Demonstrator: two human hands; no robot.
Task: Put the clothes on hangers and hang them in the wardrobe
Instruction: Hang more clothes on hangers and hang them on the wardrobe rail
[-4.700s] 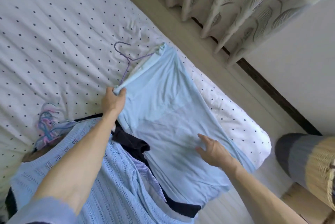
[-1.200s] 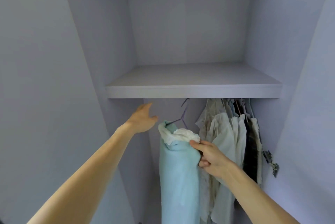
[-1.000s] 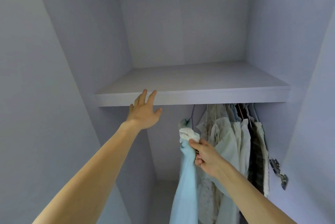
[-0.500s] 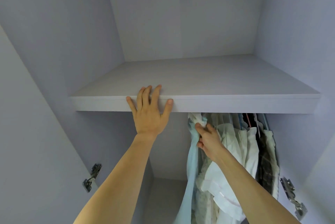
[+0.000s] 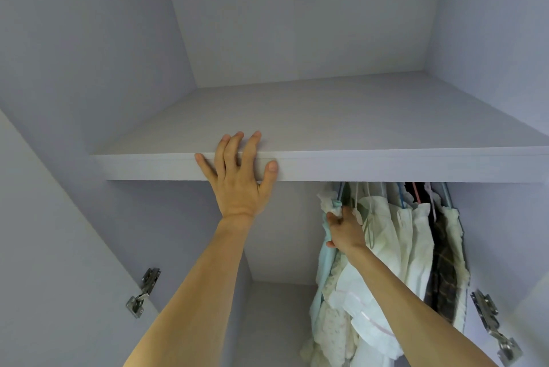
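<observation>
open space left of hanging clothes (image 5: 413,236), shelf (image 5: 386,164) blocking above, garments packed rightward

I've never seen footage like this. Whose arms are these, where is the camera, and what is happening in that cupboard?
No machine here: a person wears a wide-angle camera on the head, so you look along their own two arms. They face an open wardrobe. The left hand lies flat on the front edge of the shelf, holding nothing. The right hand grips the top of a light blue garment on its hanger, beside other hung clothes. The rail is hidden behind the shelf, so whether the hanger is hooked cannot be seen.
</observation>
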